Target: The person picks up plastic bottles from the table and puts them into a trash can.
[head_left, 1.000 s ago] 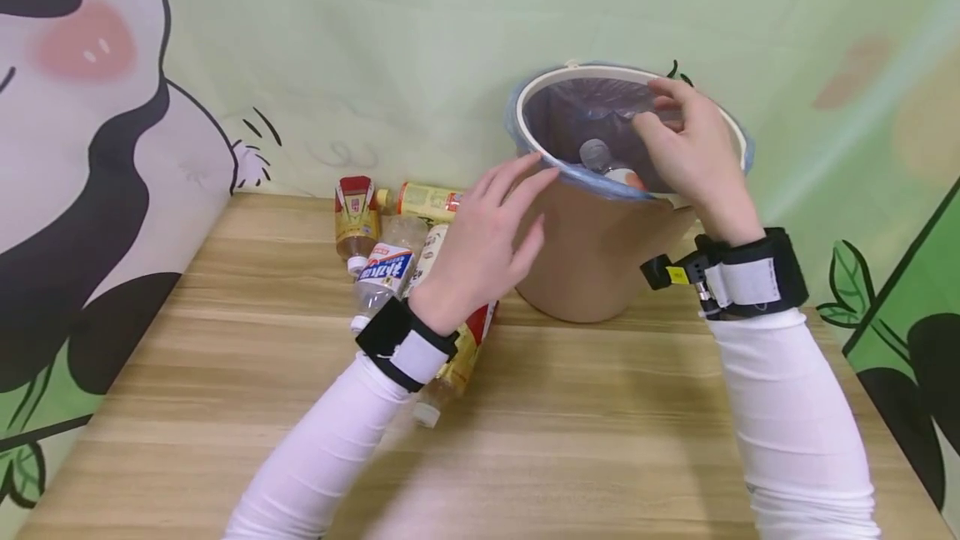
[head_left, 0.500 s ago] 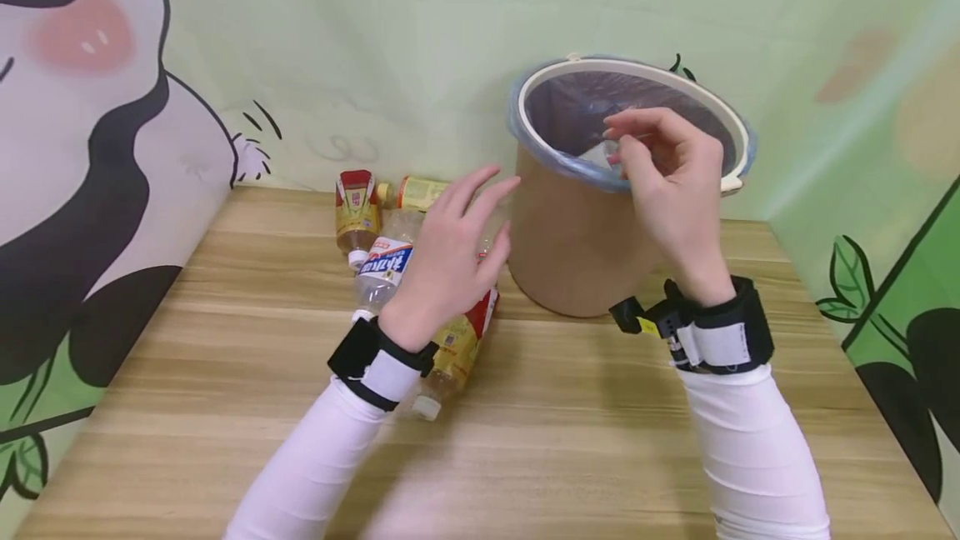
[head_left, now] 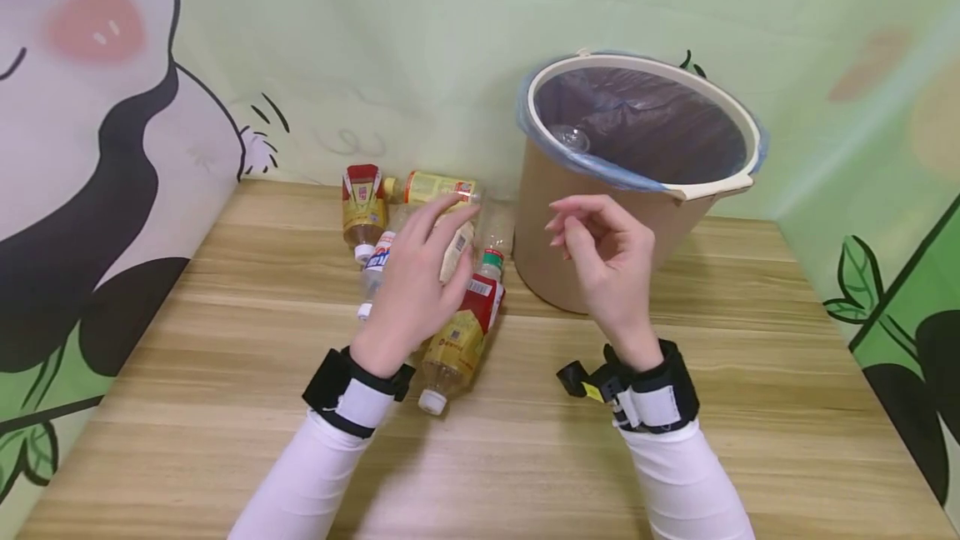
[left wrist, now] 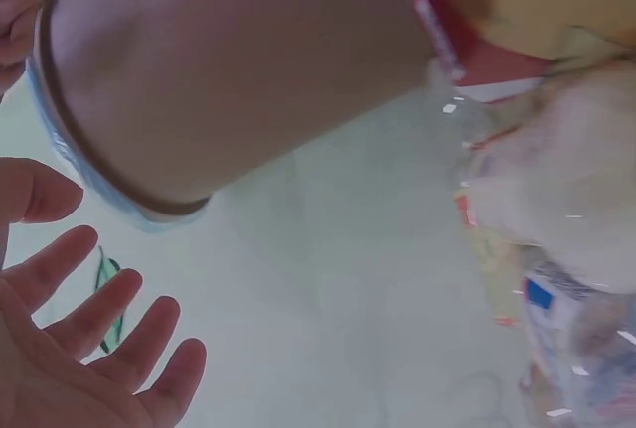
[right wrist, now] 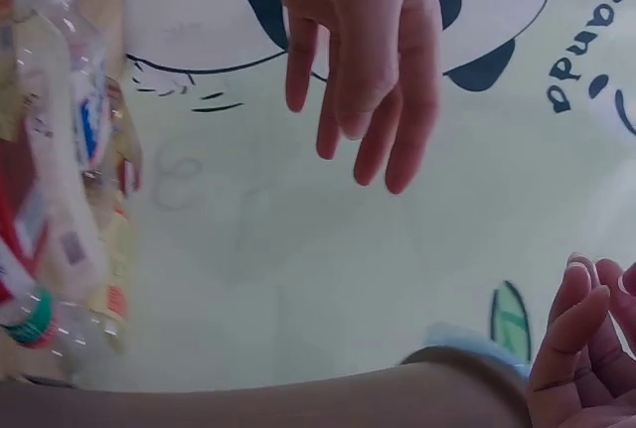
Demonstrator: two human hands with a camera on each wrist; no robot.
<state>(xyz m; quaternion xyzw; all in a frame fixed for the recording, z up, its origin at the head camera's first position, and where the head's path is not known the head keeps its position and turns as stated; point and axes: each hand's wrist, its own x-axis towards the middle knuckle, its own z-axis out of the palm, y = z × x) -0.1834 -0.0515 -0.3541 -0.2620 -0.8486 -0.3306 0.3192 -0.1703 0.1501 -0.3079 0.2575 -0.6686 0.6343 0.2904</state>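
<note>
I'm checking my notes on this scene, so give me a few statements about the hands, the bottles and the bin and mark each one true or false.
1. In the head view, the left hand is nearer the bottles on the table than the right hand is. True.
2. The right hand is holding a bottle. False: nothing shows in its grasp.
3. The bin is lined with a bag. True.
4. The front bottle has a green cap. False: its cap is white.
5. The bottles on the table all stand upright. False: they lie down.
</note>
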